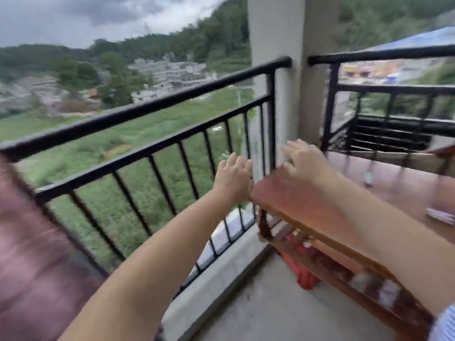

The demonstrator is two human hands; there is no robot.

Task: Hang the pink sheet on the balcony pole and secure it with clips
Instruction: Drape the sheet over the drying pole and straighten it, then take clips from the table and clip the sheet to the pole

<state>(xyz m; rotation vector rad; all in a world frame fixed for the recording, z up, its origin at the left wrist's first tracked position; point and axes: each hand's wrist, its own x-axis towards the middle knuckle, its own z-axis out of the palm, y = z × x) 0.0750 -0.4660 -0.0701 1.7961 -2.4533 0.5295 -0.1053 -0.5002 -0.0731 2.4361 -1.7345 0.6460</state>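
From my remote seat I see both bare arms stretched forward over the balcony. My left hand (234,175) hangs in the air in front of the thin vertical bars of the black metal railing (147,104), its grip spread loose with fingers fanned and nothing in it. My right hand (304,159) hovers palm-down above the far corner of the reddish-brown wooden tabletop (295,200), its grip likewise spread and empty; whether the fingertips touch the wood I cannot tell. The tabletop is smooth and glossy with a rounded front edge, and a slatted lower shelf beneath it holds blurred items. The pink sheet (32,254) is draped over the railing's round top rail at the far left, a soft matte mauve cloth hanging down, smeared by motion. A small pale object (440,216) lies on the tabletop at the right edge, too blurred to name. A plain grey concrete pillar (275,33) rises where two railing sections meet.
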